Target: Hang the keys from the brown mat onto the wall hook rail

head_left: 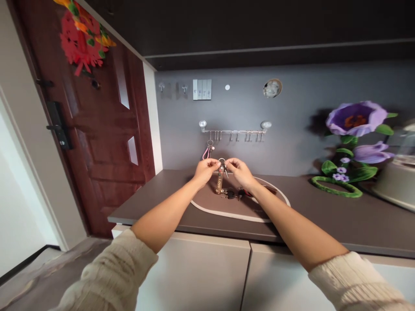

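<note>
Between my two hands is a key ring (pixel 221 160), pinched from both sides above the counter. My left hand (pixel 206 169) grips its left side with thumb and fingertips. On the opposite side, my right hand (pixel 238 169) pinches it in the same way. A brown strap (pixel 219 181) with the word "Love" hangs down from the ring, and a small metal key (pixel 226 172) dangles beside it. Below, more keys (pixel 231 195) lie on a brown oval mat (pixel 207 206) with a pale rim. My right forearm partly hides the items on the mat.
A clear hook rail (pixel 233 131) is fixed to the wall behind, with a pink-strapped key ring (pixel 206 152) hanging at its left end. Purple fabric flowers (pixel 355 121) stand on the counter at right, near a pale dome-topped object (pixel 397 181). A dark red door (pixel 106 125) is at left.
</note>
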Available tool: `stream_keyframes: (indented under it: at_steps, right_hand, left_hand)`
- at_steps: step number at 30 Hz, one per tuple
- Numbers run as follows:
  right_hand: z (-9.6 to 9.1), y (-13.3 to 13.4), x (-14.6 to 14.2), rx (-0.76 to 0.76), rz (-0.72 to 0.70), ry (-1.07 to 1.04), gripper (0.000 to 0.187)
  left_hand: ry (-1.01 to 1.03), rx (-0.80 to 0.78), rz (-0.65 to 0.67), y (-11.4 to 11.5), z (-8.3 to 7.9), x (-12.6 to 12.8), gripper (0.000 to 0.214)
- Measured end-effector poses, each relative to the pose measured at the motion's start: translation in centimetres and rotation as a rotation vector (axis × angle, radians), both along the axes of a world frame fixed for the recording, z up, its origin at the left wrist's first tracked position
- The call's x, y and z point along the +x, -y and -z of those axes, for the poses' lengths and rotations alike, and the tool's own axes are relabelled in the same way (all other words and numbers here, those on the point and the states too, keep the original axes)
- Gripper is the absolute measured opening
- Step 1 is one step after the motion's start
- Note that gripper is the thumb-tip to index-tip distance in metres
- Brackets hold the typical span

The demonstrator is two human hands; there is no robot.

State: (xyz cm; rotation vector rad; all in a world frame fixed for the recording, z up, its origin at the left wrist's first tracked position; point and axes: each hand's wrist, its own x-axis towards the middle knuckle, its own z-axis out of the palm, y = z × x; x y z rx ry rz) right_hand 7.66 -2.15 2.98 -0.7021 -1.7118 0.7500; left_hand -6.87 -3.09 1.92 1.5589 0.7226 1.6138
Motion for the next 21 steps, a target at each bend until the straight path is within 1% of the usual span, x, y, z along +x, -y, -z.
stream_keyframes:
  at_steps: [2,6,8,10,14,18,21]
  right_hand:
    - [0.0,-0.3,-0.2,-0.007,0.003,0.005,0.027]
    - [0.1,-1.1,-0.4,0.024,-0.002,0.022,0.024]
    - [-0.1,-1.5,-0.6,0.032,-0.004,0.028,0.022]
    - [-0.6,-1.9,-0.8,0.004,0.006,0.005,0.020]
    - [-2.1,-2.3,-1.7,-0.118,0.014,-0.102,0.016]
    - [-4.1,-2.9,-2.7,-0.250,0.003,-0.209,0.011]
    - [-5.4,-3.7,-3.6,-0.300,-0.007,-0.275,0.005]
  left_hand:
    - [-0.019,0.031,-0.018,0.0,-0.1,-0.1,0.024]
    - [-0.039,0.059,-0.100,-0.1,-0.2,-0.2,0.021]
    - [-0.025,0.056,-0.148,-0.2,-0.1,-0.3,0.020]
    - [0.013,0.023,-0.203,-0.4,-0.1,-0.5,0.019]
    - [0.116,-0.084,-0.290,-0.9,-0.1,-1.0,0.018]
    - [0.181,-0.127,-0.339,-1.1,-0.2,-1.3,0.014]
    - [0.200,-0.151,-0.362,-1.1,-0.3,-1.5,0.011]
